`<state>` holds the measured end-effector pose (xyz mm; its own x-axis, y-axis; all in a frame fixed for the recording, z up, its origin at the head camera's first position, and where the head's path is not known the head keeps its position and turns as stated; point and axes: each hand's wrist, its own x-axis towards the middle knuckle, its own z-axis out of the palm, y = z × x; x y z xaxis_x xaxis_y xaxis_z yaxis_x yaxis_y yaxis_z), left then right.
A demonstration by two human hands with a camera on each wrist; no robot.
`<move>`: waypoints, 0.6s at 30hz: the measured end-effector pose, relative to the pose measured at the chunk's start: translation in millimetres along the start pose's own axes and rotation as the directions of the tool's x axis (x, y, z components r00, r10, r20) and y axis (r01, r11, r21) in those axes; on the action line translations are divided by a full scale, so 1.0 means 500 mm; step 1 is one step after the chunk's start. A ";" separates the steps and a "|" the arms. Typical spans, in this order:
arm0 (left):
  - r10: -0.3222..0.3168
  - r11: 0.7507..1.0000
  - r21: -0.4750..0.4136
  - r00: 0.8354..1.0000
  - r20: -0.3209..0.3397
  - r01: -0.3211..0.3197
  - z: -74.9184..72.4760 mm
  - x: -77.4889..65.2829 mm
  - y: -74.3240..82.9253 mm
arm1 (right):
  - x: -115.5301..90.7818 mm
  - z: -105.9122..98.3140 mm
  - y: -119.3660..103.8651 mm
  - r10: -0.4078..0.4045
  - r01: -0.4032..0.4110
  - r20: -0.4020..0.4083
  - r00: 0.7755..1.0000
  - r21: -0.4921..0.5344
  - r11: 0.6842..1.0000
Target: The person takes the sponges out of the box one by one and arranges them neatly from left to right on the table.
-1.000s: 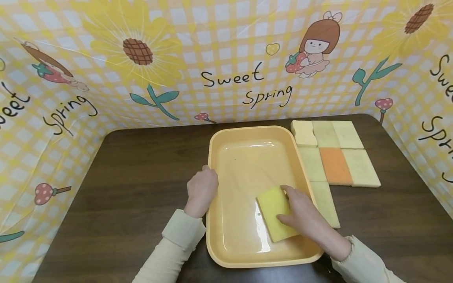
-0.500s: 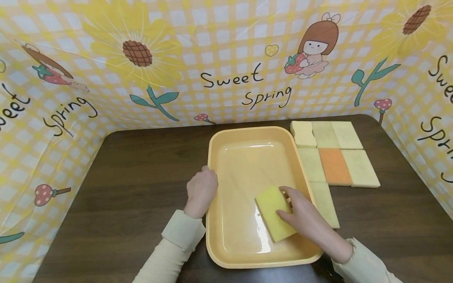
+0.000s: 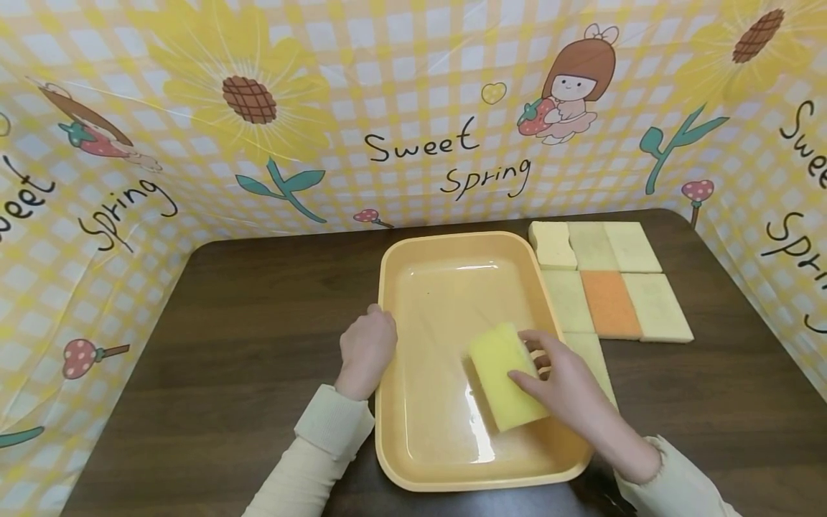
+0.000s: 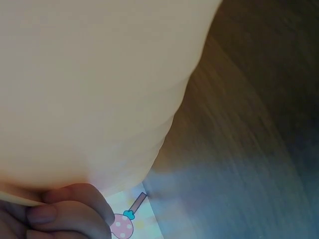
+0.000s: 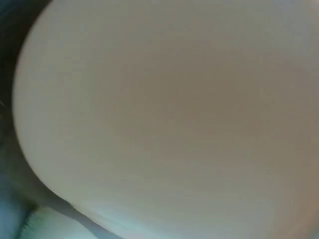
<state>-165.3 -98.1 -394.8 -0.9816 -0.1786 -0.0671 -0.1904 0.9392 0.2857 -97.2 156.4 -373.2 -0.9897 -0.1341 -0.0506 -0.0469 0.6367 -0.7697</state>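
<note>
A shallow, yellow-orange rectangular tray (image 3: pixel 439 309) stands on the dark wooden table. At its left side, my left hand (image 3: pixel 370 352) grips the rim; in the left wrist view the curled fingers (image 4: pixel 75 219) hold the edge beside the tray's outer wall (image 4: pixel 89 89). My right hand (image 3: pixel 561 377) holds a flat yellow sponge (image 3: pixel 502 384) by its right side, thumb on the upper face. The sponge is tilted over the front right part of the tray floor. Only the tray's pale wall (image 5: pixel 164 124) fills most of the right wrist view, so that hand is hidden there.
Several pale sponges (image 3: pixel 659 309) and an orange sponge (image 3: pixel 610 305) lie edge to edge right of the tray. One wavy-edged sponge (image 3: pixel 552 245) sits at the back by the tray's corner. A yellow checked cloth (image 3: pixel 413 79) walls in the table (image 3: pixel 271 309).
The yellow sponge has come up from the tray floor in my right hand, which has shifted slightly away from me and right. My left hand stays at the rim.
</note>
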 end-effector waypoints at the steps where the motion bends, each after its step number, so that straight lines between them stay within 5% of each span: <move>1: -0.001 1.000 -0.003 1.000 -0.001 0.001 0.000 0.000 0.000 | -0.001 -0.005 -0.001 0.004 -0.004 -0.007 1.000 0.010 1.000; 18: 0.017 0.999 0.027 1.000 0.004 -0.017 0.001 0.001 0.001 | -0.012 -0.089 -0.004 0.057 -0.053 -0.128 0.990 0.036 0.998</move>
<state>-166.1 -97.5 -395.2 -0.9847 -0.1611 -0.0664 -0.1730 0.9497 0.2611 -97.4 189.7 -343.0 -0.9999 0.0011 -0.0124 0.0104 0.6148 -0.7886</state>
